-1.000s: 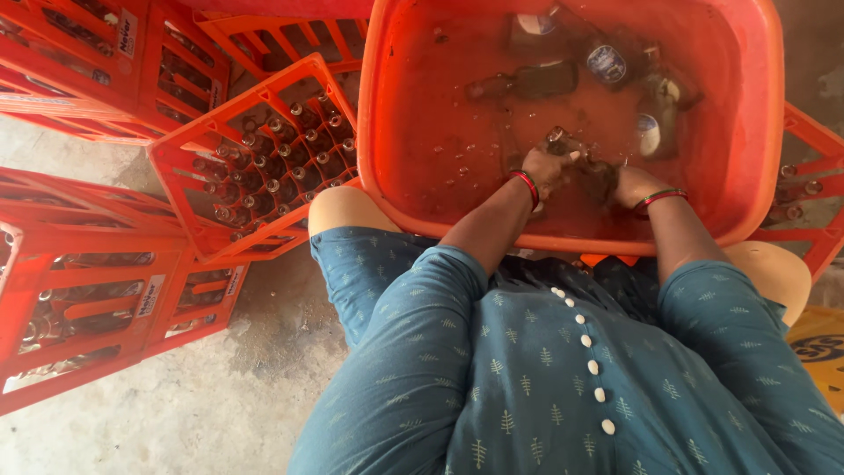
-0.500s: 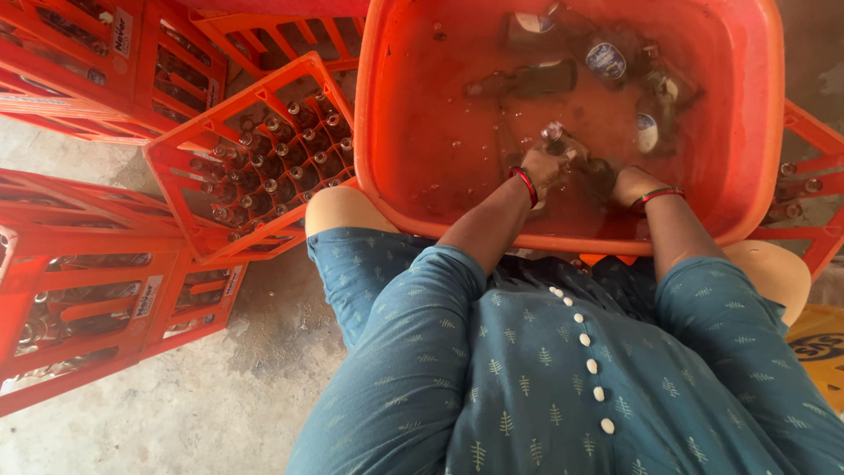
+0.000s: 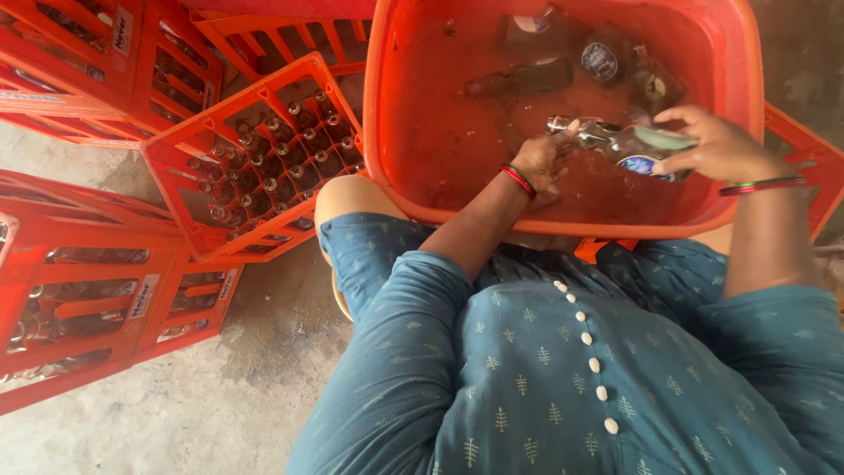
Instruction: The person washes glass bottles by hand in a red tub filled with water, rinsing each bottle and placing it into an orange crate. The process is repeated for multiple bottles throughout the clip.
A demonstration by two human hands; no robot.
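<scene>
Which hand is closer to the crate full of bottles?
Left. The left hand is in the tub, just right of the bottle crate. The right hand is farther right, holding a glass bottle.

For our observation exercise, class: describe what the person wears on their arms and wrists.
Both forearms are bare. The left hand has red bangles with a dark band at the wrist; the right hand has thin bangles in red and green. The sleeves end around the elbow, in teal fabric printed with small pale tree-like motifs. No gloves show.
</scene>
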